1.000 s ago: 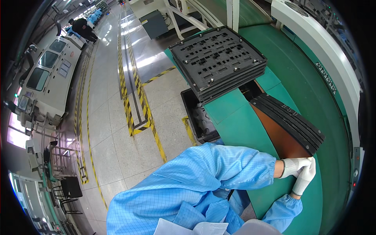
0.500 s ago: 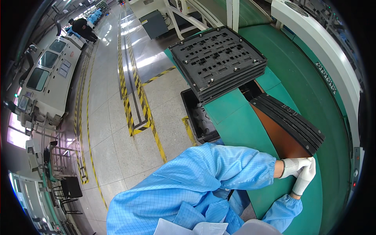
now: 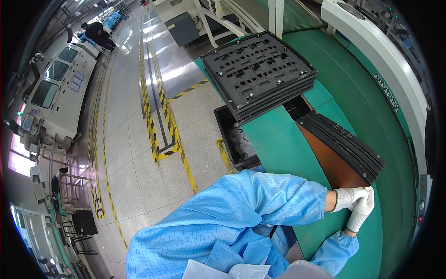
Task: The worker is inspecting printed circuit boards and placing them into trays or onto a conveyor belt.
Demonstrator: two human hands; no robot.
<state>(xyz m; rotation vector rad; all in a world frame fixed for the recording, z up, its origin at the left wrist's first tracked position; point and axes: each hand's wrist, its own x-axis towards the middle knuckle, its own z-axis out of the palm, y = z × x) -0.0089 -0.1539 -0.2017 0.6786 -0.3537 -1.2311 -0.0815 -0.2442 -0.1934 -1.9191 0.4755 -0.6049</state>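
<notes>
My left hand and my right hand wear white knitted gloves and meet at the near end of a tilted stack of black plates. Both touch or nearly touch its lower near corner. Their fingers are largely hidden there, so whether they grip the stack does not show. A brown flat face shows on the stack's left side. Farther off, a level stack of black slotted fixture plates, with small metal studs along its top edges, lies on the green surface.
A black bin holding pale pieces stands left of the green surface. A white curved machine frame runs along the right. Yellow-black tape marks the floor. At the far left a person in dark clothes bends by white machines.
</notes>
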